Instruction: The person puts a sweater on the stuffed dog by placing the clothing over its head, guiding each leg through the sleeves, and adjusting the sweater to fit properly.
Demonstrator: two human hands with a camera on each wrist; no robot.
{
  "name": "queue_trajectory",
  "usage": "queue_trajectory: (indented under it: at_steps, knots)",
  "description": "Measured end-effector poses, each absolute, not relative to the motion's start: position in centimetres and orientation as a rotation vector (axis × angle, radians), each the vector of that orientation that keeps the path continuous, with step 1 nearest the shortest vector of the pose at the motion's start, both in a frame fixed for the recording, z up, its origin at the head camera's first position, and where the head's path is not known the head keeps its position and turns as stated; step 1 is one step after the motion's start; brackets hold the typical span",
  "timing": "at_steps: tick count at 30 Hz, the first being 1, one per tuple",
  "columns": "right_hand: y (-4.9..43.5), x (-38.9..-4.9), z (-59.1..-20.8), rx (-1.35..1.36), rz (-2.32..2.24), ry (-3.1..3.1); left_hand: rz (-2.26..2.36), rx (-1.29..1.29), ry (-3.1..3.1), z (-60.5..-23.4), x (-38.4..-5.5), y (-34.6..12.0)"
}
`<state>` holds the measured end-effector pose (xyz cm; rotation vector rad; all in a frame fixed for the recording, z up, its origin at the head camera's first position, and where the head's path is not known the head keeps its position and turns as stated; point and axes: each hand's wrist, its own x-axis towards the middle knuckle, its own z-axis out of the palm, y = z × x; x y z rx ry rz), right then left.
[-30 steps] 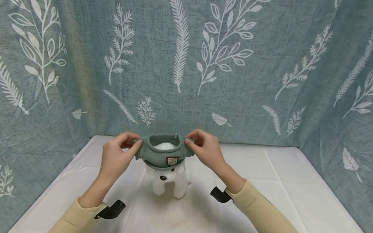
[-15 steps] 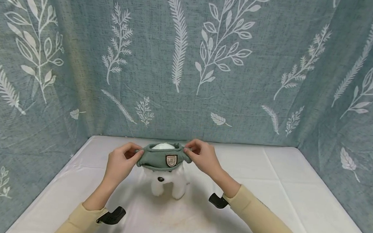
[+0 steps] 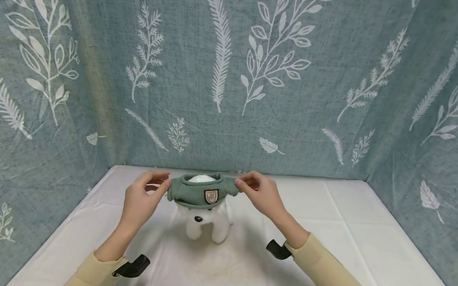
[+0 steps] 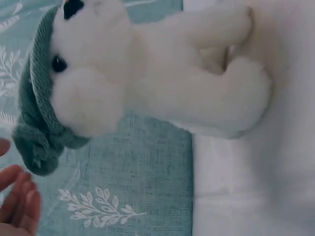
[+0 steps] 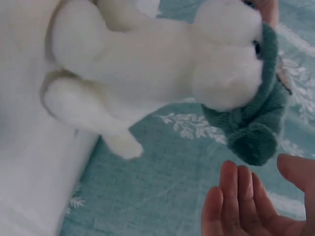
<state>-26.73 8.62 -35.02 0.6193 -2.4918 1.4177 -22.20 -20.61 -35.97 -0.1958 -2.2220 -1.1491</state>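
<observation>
A white plush dog (image 3: 220, 226) with a black nose stands on the white cloth. Over the top of its head sits a small green knitted sweater (image 3: 189, 194) with a shield-shaped patch (image 3: 211, 196); the white crown shows through the neck opening. My left hand (image 3: 140, 201) is just beside one sleeve, its fingers (image 4: 19, 191) relaxed and apart from the knit. At the other sleeve (image 5: 253, 145) is my right hand (image 3: 262, 198); a gap shows between thumb and fingers, with nothing held. The dog's eye (image 4: 59, 64) shows below the sweater's hem.
A white cloth (image 3: 318, 236) covers the table. Teal curtains (image 3: 232, 95) with white leaf prints rise behind it and at both sides. A black wrist-worn device (image 3: 132, 266) sticks out from the left cuff, another (image 3: 279, 250) from the right.
Both hands lowered the sweater onto the dog's head, pulling the sleeves down. They have since let go of the sleeves and moved slightly outward.
</observation>
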Motion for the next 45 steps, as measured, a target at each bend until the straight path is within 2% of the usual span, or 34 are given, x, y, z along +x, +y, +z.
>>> queue_trajectory:
  at_steps: [9,17,28,39,45]
  knots:
    - [9.0,-24.4,-34.9,0.652,1.532,-2.442,-1.372,-0.250,-2.180,-36.5,-19.4,-20.4]
    - [6.5,-24.1,-36.0,0.630,1.560,-2.548,-1.806,0.036,-2.371,-37.7,-19.5,-18.7]
    - [5.1,-24.6,-36.0,0.523,1.672,-2.596,-2.359,0.279,-2.119,-37.6,-20.2,-18.0]
    - [5.1,-23.8,-36.0,0.577,1.735,-2.543,-2.460,0.328,-2.020,-37.3,-19.8,-17.6]
    - [5.3,-23.4,-36.0,0.626,1.623,-2.547,-2.534,0.319,-1.946,-37.4,-19.8,-17.4]
